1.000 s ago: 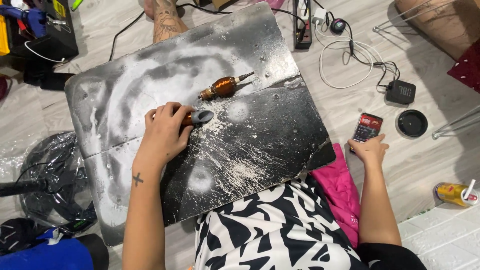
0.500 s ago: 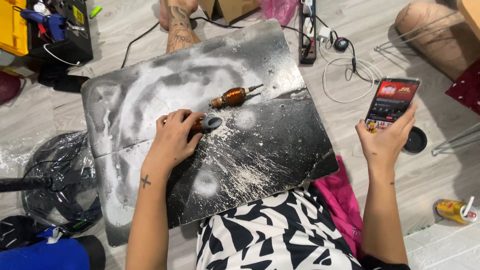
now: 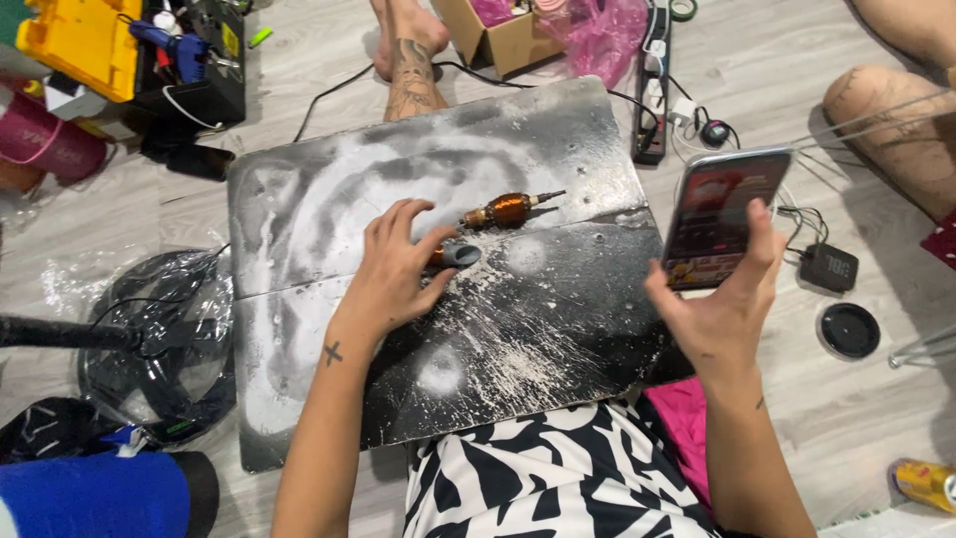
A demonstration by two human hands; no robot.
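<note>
Right hand [image 3: 722,304], at four o'clock, lifted off the floor, fingers wrapped around a smartphone [image 3: 722,214] with its screen tilted toward the wearer. Left hand [image 3: 398,269], near centre, palm down on the black board [image 3: 558,329], fingers curled over a small grey cylindrical piece [image 3: 458,255]. The brown rotary tool [image 3: 508,209] lies just beyond, at twelve o'clock. Judgement: press the piece flat, wrist low, to stop it rolling.

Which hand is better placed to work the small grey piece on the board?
Left. The left hand already touches the grey piece on the board; the right hand holds a phone.
</note>
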